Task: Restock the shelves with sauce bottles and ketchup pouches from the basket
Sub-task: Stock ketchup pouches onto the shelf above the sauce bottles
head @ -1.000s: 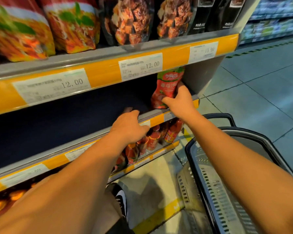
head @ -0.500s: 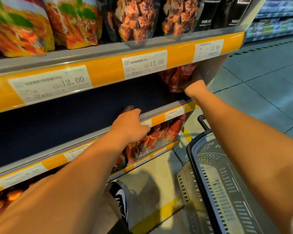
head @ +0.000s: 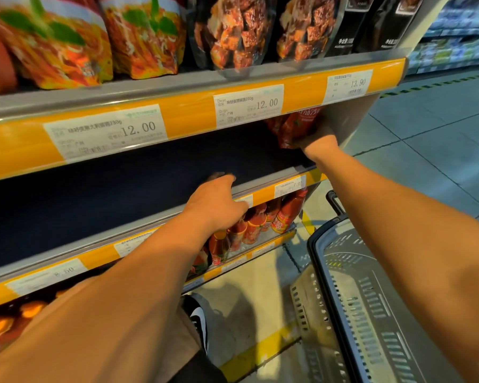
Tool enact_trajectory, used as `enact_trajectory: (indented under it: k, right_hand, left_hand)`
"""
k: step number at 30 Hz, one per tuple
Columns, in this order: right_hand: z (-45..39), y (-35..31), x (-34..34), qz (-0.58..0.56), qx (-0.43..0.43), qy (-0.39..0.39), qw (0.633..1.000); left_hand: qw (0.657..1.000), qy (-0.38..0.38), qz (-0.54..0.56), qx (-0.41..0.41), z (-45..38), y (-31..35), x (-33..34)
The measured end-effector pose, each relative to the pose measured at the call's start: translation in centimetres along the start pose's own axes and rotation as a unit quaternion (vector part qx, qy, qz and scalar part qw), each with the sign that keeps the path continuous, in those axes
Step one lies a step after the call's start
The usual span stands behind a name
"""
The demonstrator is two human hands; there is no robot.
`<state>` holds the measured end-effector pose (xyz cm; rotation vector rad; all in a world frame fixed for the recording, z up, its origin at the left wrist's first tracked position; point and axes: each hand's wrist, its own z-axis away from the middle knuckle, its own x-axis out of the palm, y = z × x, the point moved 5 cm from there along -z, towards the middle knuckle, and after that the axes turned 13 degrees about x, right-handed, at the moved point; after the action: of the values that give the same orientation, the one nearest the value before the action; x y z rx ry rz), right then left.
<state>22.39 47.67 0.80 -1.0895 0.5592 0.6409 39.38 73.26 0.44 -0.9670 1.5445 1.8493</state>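
Observation:
A red ketchup pouch [head: 296,128] stands at the right end of the dark middle shelf [head: 122,194], partly hidden under the yellow price rail. My right hand [head: 320,143] reaches into the shelf and grips the pouch at its lower edge. Another red pouch [head: 273,124] shows just left of it. My left hand [head: 215,201] rests on the middle shelf's front edge, fingers curled over the rail. Red sauce bottles [head: 288,211] stand in a row on the shelf below. The grey basket [head: 371,299] sits on the floor at lower right and looks empty.
The top shelf carries pasta sauce pouches [head: 138,37] and dark pouches [head: 233,31]. Most of the middle shelf left of the pouches is bare and dark. My shoe [head: 198,316] is by the shelf base. Tiled aisle floor [head: 426,139] opens to the right.
My right hand has carried the ketchup pouch from the shelf's front edge up and back into the right end of the middle shelf. The left hand has stayed on the rail.

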Motion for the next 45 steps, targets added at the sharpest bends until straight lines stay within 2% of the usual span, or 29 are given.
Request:
enact_trajectory:
  k: [5,8,11,16,19,23,26,29,32,39,45]
  right_hand:
    - [4.2,1.2,-2.1,-0.091,-0.09,0.084,0.988]
    - [8.9,3.4,-1.7,-0.148,-0.164,0.084,0.972]
    - [14.2,4.5,0.0,-0.168,-0.237,0.052,0.956]
    - [22.6,4.0,3.6,-0.124,-0.342,-0.029,0.931]
    - [26.6,2.8,4.6,-0.118,-0.38,-0.059,0.916]
    - [30.8,1.4,5.5,-0.092,-0.413,-0.095,0.901]
    - [33.6,0.1,6.3,-0.07,-0.442,-0.121,0.886]
    - [37.6,-1.5,7.8,-0.069,-0.484,-0.147,0.86]
    - [42.3,-3.0,9.9,-0.072,-0.519,-0.174,0.834]
    - [53.3,-4.9,15.5,-0.047,-0.573,-0.262,0.775]
    - [61.7,-5.6,19.6,0.012,-0.618,-0.323,0.717]
  left_hand:
    - [0.997,0.046,0.056,0.002,1.5,-0.1,-1.4]
    - [0.993,0.081,0.087,-0.01,2.5,-0.2,-2.7]
    - [0.985,0.117,0.122,-0.014,3.9,0.2,-3.6]
    - [0.973,0.19,0.132,0.019,7.1,1.3,-5.3]
    - [0.969,0.208,0.134,0.011,9.7,0.7,-6.5]
    - [0.948,0.271,0.168,-0.014,13.8,-0.9,-8.6]
    - [0.927,0.323,0.189,-0.007,17.9,-1.6,-10.2]
    - [0.907,0.385,0.171,0.013,23.6,-3.1,-11.7]
    - [0.896,0.418,0.147,-0.002,29.8,-5.6,-12.4]
    - [0.874,0.471,0.091,-0.081,44.7,-10.8,-14.5]
    - [0.804,0.557,0.054,-0.201,58.6,-15.0,-14.5]
